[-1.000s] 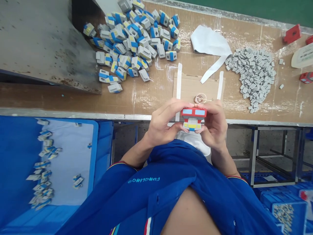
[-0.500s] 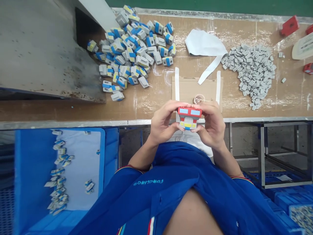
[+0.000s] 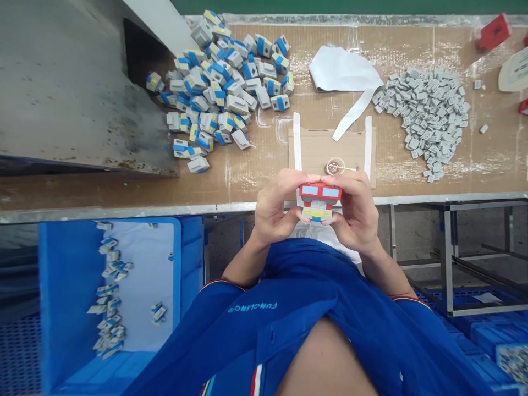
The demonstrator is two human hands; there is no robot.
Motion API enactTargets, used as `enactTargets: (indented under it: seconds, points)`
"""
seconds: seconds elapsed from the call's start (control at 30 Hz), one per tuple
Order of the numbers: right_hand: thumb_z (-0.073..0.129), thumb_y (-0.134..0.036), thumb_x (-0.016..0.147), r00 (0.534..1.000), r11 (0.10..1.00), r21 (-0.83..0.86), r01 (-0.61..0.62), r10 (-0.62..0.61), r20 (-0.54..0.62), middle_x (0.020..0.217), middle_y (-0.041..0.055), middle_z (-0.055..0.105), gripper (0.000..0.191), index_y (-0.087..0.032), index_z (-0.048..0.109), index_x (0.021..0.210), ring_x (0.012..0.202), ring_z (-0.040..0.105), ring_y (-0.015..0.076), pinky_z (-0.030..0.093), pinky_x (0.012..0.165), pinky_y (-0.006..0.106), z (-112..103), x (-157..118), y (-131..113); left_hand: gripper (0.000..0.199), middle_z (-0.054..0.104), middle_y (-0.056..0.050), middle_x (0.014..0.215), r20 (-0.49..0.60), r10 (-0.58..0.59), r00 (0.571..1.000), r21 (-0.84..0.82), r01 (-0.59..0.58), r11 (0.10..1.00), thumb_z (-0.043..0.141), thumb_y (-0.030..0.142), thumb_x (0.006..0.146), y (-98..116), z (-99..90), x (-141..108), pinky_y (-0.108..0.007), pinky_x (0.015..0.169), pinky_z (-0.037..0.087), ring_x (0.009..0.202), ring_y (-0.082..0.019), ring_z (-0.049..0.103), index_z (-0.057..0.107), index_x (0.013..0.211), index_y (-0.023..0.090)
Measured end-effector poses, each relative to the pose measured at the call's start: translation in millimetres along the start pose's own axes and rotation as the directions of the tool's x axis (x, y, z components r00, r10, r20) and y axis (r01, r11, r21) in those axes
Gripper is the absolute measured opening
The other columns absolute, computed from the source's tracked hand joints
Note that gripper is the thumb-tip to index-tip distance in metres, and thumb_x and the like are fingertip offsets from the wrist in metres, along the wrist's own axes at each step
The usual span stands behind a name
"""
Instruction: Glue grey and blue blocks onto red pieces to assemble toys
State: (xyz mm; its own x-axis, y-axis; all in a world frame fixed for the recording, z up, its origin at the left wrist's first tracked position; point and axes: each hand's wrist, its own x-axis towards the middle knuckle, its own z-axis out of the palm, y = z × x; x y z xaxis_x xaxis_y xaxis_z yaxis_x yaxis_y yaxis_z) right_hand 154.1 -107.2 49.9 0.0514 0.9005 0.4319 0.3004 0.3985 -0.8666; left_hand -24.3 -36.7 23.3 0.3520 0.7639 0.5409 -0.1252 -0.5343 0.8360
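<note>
In the head view, the landmark is the flat brown cardboard sheet [image 3: 315, 147] with two white tape strips [image 3: 297, 142]. Just in front of the sheet, on the person's side, both hands hold up a red and grey plastic-looking toy piece [image 3: 320, 201] with pale blue windows and a yellow and blue bottom. The left hand [image 3: 275, 206] and the right hand [image 3: 358, 208] pinch it from the two sides, fingers at its red top and thumbs at its grey bottom. There is only the width of the toy piece between each hand's fingers and thumb. I can't tell how hard they squeeze.

Not much has changed in the last second. The view has swung a bit, but the hold and the front facing up look the same, so the toy piece seems to be kept steady.

Now the edges. The pale near edge of the table [image 3: 223, 208] runs behind the hands, close to the sheet's near side. On the sheet sits a small round cup [image 3: 327, 165] with a thin stick [image 3: 350, 168], just past the fingers, so a push forward could bump it. Beyond the sheet lies a floppy white cloth-like piece [image 3: 344, 71], with its tail reaching over the sheet. Left of the sheet is a big heap of grey, blue and yellow blocks [image 3: 225, 82]; right of it is a heap of tiny light grey tiles [image 3: 433, 110]. Strips of shiny brown tabletop show between the sheet and both heaps, giving some room sideways.
</note>
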Motion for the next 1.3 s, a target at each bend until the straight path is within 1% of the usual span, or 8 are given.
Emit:
enactTargets:
  seconds: [0.1,0.27,0.43,0.67,0.8,0.97,1.13,1.3]
  points:
    - [0.065,-0.055,0.106,0.998,0.999,-0.015,0.046,-0.046,-0.043,0.124,0.0073,0.07,0.048,-0.04,0.059,0.152,0.108,0.068,0.0275,0.066,0.086,0.045,4.5,0.0,0.1,0.052,0.081,-0.009,0.126,0.014,0.046,0.999,-0.017,-0.045,0.999,0.066,0.06,0.103,1.7,-0.1,1.9,-0.045,0.096,0.062,0.111,-0.027,0.076,0.069,0.149,0.034]
    - [0.068,-0.052,0.106,0.982,0.988,-0.048,0.149,-0.154,-0.113,0.122,0.0051,0.073,0.05,-0.038,0.061,0.154,0.101,0.068,0.024,0.065,0.075,0.039,9.9,1.0,4.4,0.055,0.08,-0.009,0.125,0.048,0.145,0.988,-0.011,-0.145,0.989,0.063,0.06,0.106,-2.9,-3.8,5.5,-0.041,0.089,0.064,0.106,-0.024,0.075,0.066,0.152,0.03]
    - [0.072,-0.049,0.105,0.974,0.985,-0.047,0.168,-0.173,-0.147,0.12,0.0048,0.075,0.052,-0.036,0.064,0.154,0.095,0.067,0.0222,0.062,0.07,0.037,9.3,2.2,5.3,0.055,0.079,-0.01,0.124,0.038,0.145,0.989,-0.019,-0.144,0.989,0.064,0.06,0.106,-1.2,-2.2,8.1,-0.041,0.088,0.064,0.106,-0.024,0.074,0.067,0.152,0.028]
    - [0.073,-0.052,0.103,0.975,0.986,-0.058,0.159,-0.166,-0.146,0.121,0.0047,0.075,0.052,-0.037,0.065,0.152,0.097,0.07,0.0233,0.061,0.078,0.04,7.3,1.0,6.9,0.057,0.079,-0.009,0.119,0.052,0.159,0.986,-0.007,-0.159,0.987,0.066,0.064,0.104,-2.4,-2.1,11.1,-0.039,0.084,0.063,0.101,-0.023,0.074,0.07,0.148,0.028]
    - [0.072,-0.054,0.103,0.977,0.986,-0.059,0.154,-0.161,-0.138,0.116,0.0045,0.076,0.052,-0.036,0.065,0.152,0.094,0.069,0.0231,0.06,0.076,0.04,8.7,1.4,7.5,0.056,0.079,-0.008,0.117,0.043,0.136,0.99,0.01,-0.136,0.991,0.065,0.065,0.104,-1.1,-3.6,12.3,-0.039,0.083,0.064,0.1,-0.022,0.074,0.071,0.145,0.029]
    - [0.069,-0.051,0.106,0.974,0.981,-0.089,0.172,-0.183,-0.136,0.113,0.0048,0.075,0.048,-0.034,0.065,0.151,0.094,0.069,0.023,0.06,0.076,0.041,10.8,4.7,7.4,0.055,0.079,-0.007,0.116,0.039,0.126,0.991,0.029,-0.127,0.991,0.063,0.067,0.104,-1.1,-5.3,12.0,-0.039,0.081,0.064,0.098,-0.022,0.074,0.071,0.144,0.031]
    - [0.069,-0.05,0.106,0.967,0.975,-0.108,0.196,-0.21,-0.143,0.114,0.0049,0.074,0.049,-0.032,0.065,0.151,0.095,0.068,0.023,0.06,0.079,0.042,11.0,6.8,5.2,0.056,0.08,-0.009,0.116,0.015,0.12,0.993,-0.006,-0.12,0.993,0.064,0.066,0.104,-4.4,-3.9,9.1,-0.041,0.083,0.062,0.1,-0.024,0.075,0.072,0.145,0.029]
    - [0.067,-0.05,0.107,0.967,0.97,-0.135,0.203,-0.22,-0.131,0.115,0.0055,0.074,0.049,-0.031,0.064,0.152,0.096,0.066,0.0239,0.059,0.081,0.043,12.5,9.7,2.6,0.055,0.079,-0.009,0.116,-0.022,0.122,0.992,-0.023,-0.122,0.992,0.065,0.063,0.105,-5.0,-2.0,7.2,-0.039,0.086,0.06,0.103,-0.022,0.073,0.072,0.144,0.024]
